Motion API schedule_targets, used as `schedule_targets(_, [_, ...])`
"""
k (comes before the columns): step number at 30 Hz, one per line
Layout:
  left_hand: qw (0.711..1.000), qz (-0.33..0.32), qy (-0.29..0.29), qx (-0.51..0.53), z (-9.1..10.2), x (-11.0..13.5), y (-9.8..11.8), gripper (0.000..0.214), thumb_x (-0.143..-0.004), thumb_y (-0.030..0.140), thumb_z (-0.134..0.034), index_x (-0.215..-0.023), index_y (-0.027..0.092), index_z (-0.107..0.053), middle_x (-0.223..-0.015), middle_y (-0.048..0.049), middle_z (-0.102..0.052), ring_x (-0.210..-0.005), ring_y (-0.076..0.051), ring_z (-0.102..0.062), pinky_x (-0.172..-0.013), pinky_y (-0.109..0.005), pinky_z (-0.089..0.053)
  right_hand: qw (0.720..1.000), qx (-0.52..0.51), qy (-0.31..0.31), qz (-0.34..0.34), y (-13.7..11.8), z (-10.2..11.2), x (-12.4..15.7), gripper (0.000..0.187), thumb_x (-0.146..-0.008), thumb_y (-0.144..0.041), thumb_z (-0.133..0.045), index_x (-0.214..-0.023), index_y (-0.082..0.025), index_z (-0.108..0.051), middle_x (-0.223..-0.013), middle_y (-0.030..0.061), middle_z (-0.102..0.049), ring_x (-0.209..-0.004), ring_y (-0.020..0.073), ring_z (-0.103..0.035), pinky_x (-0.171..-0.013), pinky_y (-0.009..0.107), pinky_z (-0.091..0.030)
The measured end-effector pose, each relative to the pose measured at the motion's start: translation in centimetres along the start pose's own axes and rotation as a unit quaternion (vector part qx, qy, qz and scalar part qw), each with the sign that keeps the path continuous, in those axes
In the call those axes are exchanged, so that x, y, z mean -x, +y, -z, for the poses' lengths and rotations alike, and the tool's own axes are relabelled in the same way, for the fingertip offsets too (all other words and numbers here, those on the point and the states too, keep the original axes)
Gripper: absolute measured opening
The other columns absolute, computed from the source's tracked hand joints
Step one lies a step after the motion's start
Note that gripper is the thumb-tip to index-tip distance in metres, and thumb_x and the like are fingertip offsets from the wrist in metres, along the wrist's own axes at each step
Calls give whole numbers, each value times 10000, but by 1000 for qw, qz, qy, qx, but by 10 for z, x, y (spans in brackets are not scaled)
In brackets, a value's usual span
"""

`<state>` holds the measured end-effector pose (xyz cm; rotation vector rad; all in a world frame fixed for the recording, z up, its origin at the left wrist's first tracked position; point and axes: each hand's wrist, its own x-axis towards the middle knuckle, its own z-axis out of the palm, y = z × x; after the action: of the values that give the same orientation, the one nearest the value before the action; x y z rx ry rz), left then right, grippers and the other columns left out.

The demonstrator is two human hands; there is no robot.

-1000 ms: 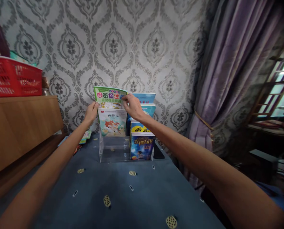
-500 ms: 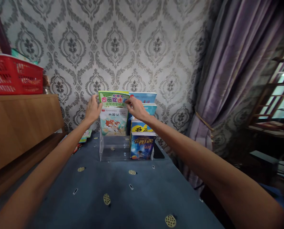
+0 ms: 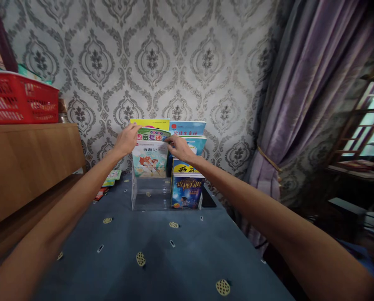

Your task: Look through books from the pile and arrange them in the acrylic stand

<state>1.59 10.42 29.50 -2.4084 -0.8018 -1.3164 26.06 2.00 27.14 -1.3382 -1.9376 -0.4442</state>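
A green-topped picture book (image 3: 149,136) stands between my hands in a clear tiered book rack (image 3: 152,202). My left hand (image 3: 128,140) has its fingers closed on the book's top left corner. At the book's right edge, the fingers of my right hand (image 3: 178,147) are pinched. A yellow-topped book (image 3: 149,123) rises behind it. The white-covered book (image 3: 149,161) with a red-orange figure stands in front and hides its lower part. In the right column are light blue books (image 3: 188,126), a yellow book (image 3: 185,167) and a dark blue book (image 3: 187,192).
The rack stands on a blue patterned tablecloth (image 3: 162,271) near the papered wall. A black flat object (image 3: 208,199) lies to its right, thin booklets (image 3: 112,177) to its left. A wooden cabinet (image 3: 33,154) bears a red basket (image 3: 22,100). A purple curtain (image 3: 287,108) hangs right.
The green book has gone down in the rack, so more of the yellow-topped book behind it shows. Both my hands have lowered slightly with it, the left one shifting right.
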Motion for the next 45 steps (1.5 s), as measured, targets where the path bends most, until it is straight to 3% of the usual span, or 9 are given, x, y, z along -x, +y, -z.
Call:
schedule_targets(3, [1000,1,-1,-11,0,2,2,477,-912,108,-385,-1337,154,-595,-1357,-146,-573,-1298,-286,-519,-1117,-444,-408,999,22,32,17,-2,3,0,352,-817,-127,-473,-1106,-141,-673,-1195,157,-673,-1102,275,-620,-967,440,-500])
schedule_targets(7, [1000,8,-9,-17,1,1,4,475,-918,103,-381,-1344,136,-589,-1371,-162,-561,-1314,-296,-505,-1114,-453,-410,994,33,99,41,-7,8,-5,483,-840,-110,-444,-1306,-130,-568,-1427,188,-532,-1328,302,-483,-1076,501,-439])
schedule_targets(13, [999,6,-16,-34,0,3,3,484,-912,91,-393,-1344,172,-597,-1319,-141,-588,-1239,-292,-544,-1064,-435,-445,996,70,45,25,-7,6,-14,499,-851,-60,-374,-1314,-69,-560,-1309,210,-605,-1215,310,-559,-1067,468,-445])
schedule_targets(18, [998,9,-34,-53,-11,11,-4,488,-900,79,-390,-1325,175,-611,-1231,-143,-617,-1129,-290,-579,-979,-418,-485,996,81,16,31,2,-9,-11,523,-779,-22,-407,-1254,-109,-608,-1218,178,-649,-1159,317,-566,-1017,466,-461])
schedule_targets(26, [999,-9,-5,-35,-33,22,-17,350,-967,227,-414,-1215,178,-657,-1137,-120,-630,-1100,-276,-553,-1017,-431,-448,995,94,-7,18,4,-27,-3,514,-745,-8,-437,-1213,-127,-614,-1155,154,-636,-1071,293,-571,-950,415,-481])
schedule_targets(34, [1000,18,-8,-8,-36,25,-12,375,-946,228,-450,-1275,148,-613,-1262,-152,-591,-1226,-310,-504,-1114,-486,-379,990,132,23,43,-6,-27,1,577,-751,-30,-477,-1317,-129,-531,-1367,175,-535,-1247,341,-454,-1054,492,-400])
schedule_targets(37, [998,19,0,55,-37,28,-21,448,-896,188,-499,-1340,162,-559,-1338,-137,-571,-1297,-296,-483,-1151,-476,-357,985,157,37,54,-10,-25,3,601,-777,-48,-490,-1376,-96,-479,-1428,212,-497,-1314,382,-387,-1086,550,-328])
schedule_targets(42, [953,149,109,242,-44,39,-51,562,-808,180,-586,-1366,176,-520,-1350,-140,-594,-1260,-282,-557,-1099,-458,-428,980,191,30,38,-6,-26,1,560,-830,-97,-476,-1390,-99,-465,-1359,212,-565,-1272,379,-435,-1062,559,-309])
schedule_targets(45, [919,234,97,303,-50,46,-65,533,-774,197,-593,-1304,147,-569,-1251,-139,-664,-1167,-289,-618,-1054,-491,-468,975,219,18,33,-4,-27,0,549,-838,-116,-472,-1385,-80,-469,-1372,219,-565,-1287,372,-438,-1069,548,-302])
